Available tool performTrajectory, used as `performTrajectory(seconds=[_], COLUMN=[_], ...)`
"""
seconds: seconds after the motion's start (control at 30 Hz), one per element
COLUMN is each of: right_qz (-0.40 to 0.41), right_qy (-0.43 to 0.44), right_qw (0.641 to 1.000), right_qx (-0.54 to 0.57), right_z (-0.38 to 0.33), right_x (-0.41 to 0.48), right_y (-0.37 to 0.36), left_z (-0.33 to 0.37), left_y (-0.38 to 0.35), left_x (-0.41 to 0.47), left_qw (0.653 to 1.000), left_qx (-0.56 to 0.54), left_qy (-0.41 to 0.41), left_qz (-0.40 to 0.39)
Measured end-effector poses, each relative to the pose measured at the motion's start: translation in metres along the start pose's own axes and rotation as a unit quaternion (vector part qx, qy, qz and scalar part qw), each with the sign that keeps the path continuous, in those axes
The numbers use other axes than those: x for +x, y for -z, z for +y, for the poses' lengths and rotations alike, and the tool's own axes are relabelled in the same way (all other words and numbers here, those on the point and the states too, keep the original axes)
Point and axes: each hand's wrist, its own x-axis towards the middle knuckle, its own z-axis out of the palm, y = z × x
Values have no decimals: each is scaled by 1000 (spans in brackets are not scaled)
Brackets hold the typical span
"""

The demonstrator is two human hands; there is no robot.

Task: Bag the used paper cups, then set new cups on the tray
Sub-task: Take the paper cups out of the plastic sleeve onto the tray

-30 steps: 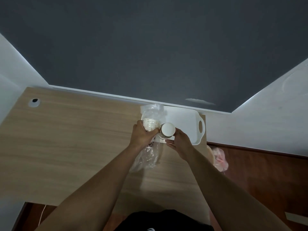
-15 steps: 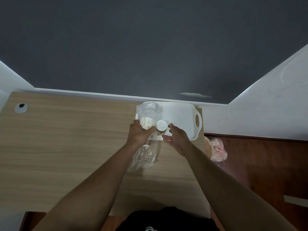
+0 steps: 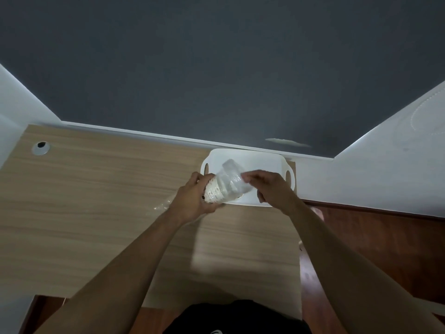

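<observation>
A: Cups?
B: Stack of patterned paper cups in clear plastic sleeve (image 3: 224,189), tilted over white handled tray (image 3: 265,162), bench (image 3: 96,201) 1 o'clock.
A: Hands?
B: Left hand (image 3: 192,201) wrapped round stack; right hand (image 3: 269,186) pinching sleeve's end.

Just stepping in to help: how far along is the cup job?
No loose used cups show on the desk. The left hand holds the sleeve of cups; the right hand pinches its plastic end. The tray holds no cups yet.
</observation>
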Motion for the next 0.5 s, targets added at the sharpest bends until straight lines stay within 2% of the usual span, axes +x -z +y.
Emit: performTrajectory(seconds=[0.1,0.2,0.37,0.5], right_qz=[-104,-176,-206,-207], right_qy=[-29,-43,-65,-58], right_qw=[993,980,975,973], right_qx=[-45,-78,-57,-88], right_z=[-11,-19,-19,-19], right_x=[-10,-21,-35,-46], right_y=[-7,-18,-27,-34], left_z=[5,15,24,27], left_y=[2,1,-4,-14], left_x=[-5,-11,-24,-33], left_qw=[997,991,987,986], left_qx=[51,90,100,112], left_qy=[-63,-87,-89,-100], left_qz=[-11,-53,-84,-70])
